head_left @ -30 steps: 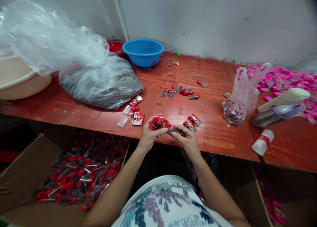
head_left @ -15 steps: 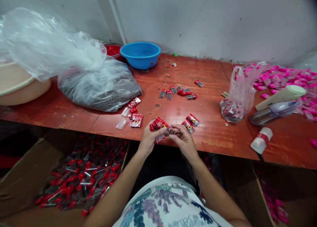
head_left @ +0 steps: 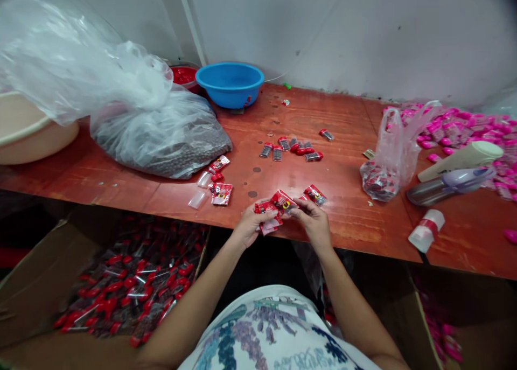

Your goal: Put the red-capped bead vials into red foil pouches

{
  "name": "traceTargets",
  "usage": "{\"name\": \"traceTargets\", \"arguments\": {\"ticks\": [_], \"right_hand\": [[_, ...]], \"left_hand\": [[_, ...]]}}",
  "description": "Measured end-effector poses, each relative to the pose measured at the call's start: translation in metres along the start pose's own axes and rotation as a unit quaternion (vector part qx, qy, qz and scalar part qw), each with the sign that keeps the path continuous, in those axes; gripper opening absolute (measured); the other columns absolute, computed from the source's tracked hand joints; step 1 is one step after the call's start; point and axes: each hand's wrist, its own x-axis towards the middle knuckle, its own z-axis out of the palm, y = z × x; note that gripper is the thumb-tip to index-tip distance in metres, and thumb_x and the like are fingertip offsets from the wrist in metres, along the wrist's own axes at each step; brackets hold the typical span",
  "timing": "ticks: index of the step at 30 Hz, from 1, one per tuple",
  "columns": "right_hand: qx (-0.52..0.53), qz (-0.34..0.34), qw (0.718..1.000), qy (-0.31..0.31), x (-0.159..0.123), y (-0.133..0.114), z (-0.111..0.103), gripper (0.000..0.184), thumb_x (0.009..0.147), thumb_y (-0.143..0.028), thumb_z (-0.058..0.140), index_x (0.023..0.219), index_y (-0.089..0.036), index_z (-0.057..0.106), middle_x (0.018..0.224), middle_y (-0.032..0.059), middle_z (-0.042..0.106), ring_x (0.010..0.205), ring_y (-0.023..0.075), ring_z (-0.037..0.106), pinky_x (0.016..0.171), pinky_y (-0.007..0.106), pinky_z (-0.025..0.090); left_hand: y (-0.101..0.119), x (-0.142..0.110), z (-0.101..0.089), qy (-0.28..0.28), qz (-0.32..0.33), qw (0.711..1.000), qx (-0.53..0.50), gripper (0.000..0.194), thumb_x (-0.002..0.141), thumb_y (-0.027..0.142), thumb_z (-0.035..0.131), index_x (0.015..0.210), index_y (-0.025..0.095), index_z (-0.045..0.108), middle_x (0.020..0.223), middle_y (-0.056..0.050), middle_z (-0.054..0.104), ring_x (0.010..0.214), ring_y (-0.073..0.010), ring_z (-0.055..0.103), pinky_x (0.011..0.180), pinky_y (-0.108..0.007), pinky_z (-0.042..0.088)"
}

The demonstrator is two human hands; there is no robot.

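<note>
My left hand [head_left: 247, 228] is closed on several small red printed packets [head_left: 270, 225] at the table's front edge. Between both hands a red packet [head_left: 281, 200] with a black and yellow print stands up, and the fingers of my right hand [head_left: 318, 227] pinch its right side. Just beyond the right hand lies another red packet [head_left: 315, 195], with one more partly covered by the fingers. To the left are a flat red and white packet [head_left: 221, 194], a red cap [head_left: 217, 177] and clear plastic tubes [head_left: 197, 200].
Several red-capped containers [head_left: 277, 153] lie mid-table. A big clear bag of dark beads [head_left: 169, 144], a blue basin [head_left: 230, 90] and a cream basin [head_left: 36, 138] stand left. Rightward are a tied bag [head_left: 379, 179], a bottle [head_left: 440, 189], a roll [head_left: 426, 231] and pink items [head_left: 464, 127]. Below sits a filled carton [head_left: 36, 284].
Both hands have shifted slightly right. A red packet is now upright between them, where brown beads showed at my right fingertips. The right hand now partly covers the nearer loose packet.
</note>
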Motion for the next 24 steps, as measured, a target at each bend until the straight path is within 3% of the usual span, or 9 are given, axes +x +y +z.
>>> {"name": "traceTargets", "arguments": {"ticks": [2,6,9,13,19,21,22,24], "right_hand": [[-0.077,-0.026,0.996,0.037,0.005,0.001,-0.009,0.030,0.071,-0.033,0.069,0.098,-0.020,0.070,0.091,0.0041,0.066,0.081,0.0197,0.061,0.077,0.036,0.051],[-0.248,-0.114,0.957,0.099,0.007,-0.004,-0.008,0.033,0.073,-0.035,0.068,0.104,-0.022,0.067,0.109,0.0087,0.058,0.097,0.0230,0.056,0.084,0.037,0.048],[-0.223,-0.126,0.967,0.011,0.005,-0.007,0.014,0.032,0.077,-0.034,0.065,0.106,-0.022,0.062,0.101,0.0063,0.060,0.085,0.0190,0.058,0.076,0.032,0.049],[-0.166,-0.107,0.973,-0.117,0.009,-0.010,0.049,0.029,0.082,-0.024,0.058,0.111,-0.023,0.058,0.085,0.0014,0.064,0.077,0.0163,0.061,0.071,0.027,0.049],[-0.264,-0.165,0.915,-0.256,0.052,-0.029,0.071,0.030,0.088,-0.019,0.048,0.115,-0.026,0.061,0.085,-0.0001,0.070,0.076,0.0143,0.064,0.071,0.024,0.048],[-0.355,-0.151,0.892,-0.234,0.081,-0.035,0.073,0.028,0.091,-0.024,0.046,0.114,-0.025,0.062,0.082,-0.0004,0.070,0.073,0.0136,0.064,0.069,0.023,0.048],[-0.430,-0.136,0.875,-0.173,0.098,-0.038,0.074,0.027,0.092,-0.027,0.045,0.112,-0.025,0.063,0.084,0.0000,0.070,0.074,0.0136,0.064,0.069,0.023,0.048],[-0.471,-0.128,0.866,-0.104,0.133,-0.040,0.075,0.033,0.094,-0.027,0.040,0.121,-0.021,0.057,0.109,0.0088,0.065,0.093,0.0185,0.062,0.080,0.028,0.046]], "left_hand": [[0.001,0.002,-0.003,0.014,-0.011,1.000,-0.008,0.050,0.054,0.009,0.081,0.102,0.014,0.065,0.088,-0.012,0.073,0.071,-0.0222,0.069,0.063,-0.032,0.056],[0.002,0.006,-0.007,0.053,-0.003,0.998,-0.018,0.055,0.053,0.010,0.082,0.103,0.016,0.061,0.081,-0.010,0.072,0.060,-0.0203,0.067,0.053,-0.030,0.054],[0.003,0.009,-0.009,0.072,0.029,0.997,-0.017,0.054,0.050,0.011,0.083,0.100,0.016,0.061,0.072,-0.003,0.069,0.052,-0.0158,0.063,0.050,-0.028,0.053],[0.008,0.014,-0.016,0.082,0.079,0.993,-0.037,0.045,0.053,0.013,0.083,0.093,0.015,0.062,0.072,-0.001,0.068,0.058,-0.0138,0.064,0.058,-0.025,0.053],[0.022,0.020,-0.033,0.085,0.117,0.987,-0.073,0.031,0.056,0.015,0.082,0.082,0.012,0.064,0.070,-0.001,0.068,0.062,-0.0121,0.064,0.062,-0.022,0.052],[0.027,0.020,-0.036,0.113,0.103,0.983,-0.106,0.029,0.056,0.013,0.081,0.079,0.012,0.064,0.071,-0.002,0.069,0.063,-0.0139,0.066,0.063,-0.024,0.053],[0.030,0.020,-0.036,0.131,0.090,0.980,-0.119,0.026,0.057,0.011,0.081,0.077,0.012,0.063,0.070,-0.002,0.069,0.061,-0.0143,0.065,0.061,-0.025,0.054],[0.035,0.019,-0.036,0.159,0.063,0.975,-0.141,0.019,0.061,0.009,0.077,0.072,0.011,0.062,0.065,-0.002,0.068,0.056,-0.0146,0.064,0.057,-0.027,0.054]]}}
